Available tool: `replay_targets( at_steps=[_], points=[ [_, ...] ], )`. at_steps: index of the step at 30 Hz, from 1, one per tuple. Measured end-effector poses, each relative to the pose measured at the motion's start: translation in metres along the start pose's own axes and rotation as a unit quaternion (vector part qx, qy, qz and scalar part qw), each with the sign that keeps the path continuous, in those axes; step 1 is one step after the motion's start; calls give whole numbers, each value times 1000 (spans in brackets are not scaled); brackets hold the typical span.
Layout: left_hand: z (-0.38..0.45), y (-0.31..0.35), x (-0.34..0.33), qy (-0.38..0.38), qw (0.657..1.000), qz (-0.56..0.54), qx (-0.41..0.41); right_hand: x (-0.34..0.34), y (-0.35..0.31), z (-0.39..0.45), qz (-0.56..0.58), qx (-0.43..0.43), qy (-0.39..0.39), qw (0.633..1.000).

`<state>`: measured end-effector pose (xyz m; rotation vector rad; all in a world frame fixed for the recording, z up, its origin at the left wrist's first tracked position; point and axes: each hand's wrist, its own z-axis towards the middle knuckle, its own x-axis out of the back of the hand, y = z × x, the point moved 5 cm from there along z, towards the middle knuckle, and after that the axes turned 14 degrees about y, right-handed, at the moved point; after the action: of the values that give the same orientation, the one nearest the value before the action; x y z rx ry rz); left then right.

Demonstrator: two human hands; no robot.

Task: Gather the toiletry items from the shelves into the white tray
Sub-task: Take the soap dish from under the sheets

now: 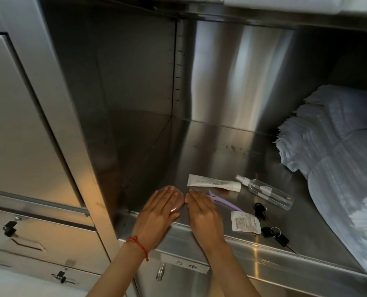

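left hand point(159, 213) on pink object point(176, 202), tube point(213, 182) beside

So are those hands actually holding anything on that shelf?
Nothing is gripped. The left hand lies flat on a pinkish oval thing, fingers straight; the right hand rests flat beside it.

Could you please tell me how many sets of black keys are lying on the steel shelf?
2: one set of keys behind the white sachet, another at its right near the shelf's front edge. More may be hidden.
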<state>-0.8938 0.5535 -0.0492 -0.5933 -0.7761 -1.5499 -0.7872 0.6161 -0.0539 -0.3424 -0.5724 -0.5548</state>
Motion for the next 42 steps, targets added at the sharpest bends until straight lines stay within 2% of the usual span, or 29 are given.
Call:
replay_targets(
  at_steps=[6,14,31,42],
  points=[
    [-1,1,1,49,999,-2,-15,3,-2,-1,3,19,5,1000],
    [1,6,7,65,997,25,-34,15,-4,0,-8,30,22,999],
    [4,27,24,94,994,28,-44,73,-5,-6,-68,-4,74,995],
    [1,72,30,121,987,-15,-107,117,-3,-28,-133,-44,93,986]
  ],
)
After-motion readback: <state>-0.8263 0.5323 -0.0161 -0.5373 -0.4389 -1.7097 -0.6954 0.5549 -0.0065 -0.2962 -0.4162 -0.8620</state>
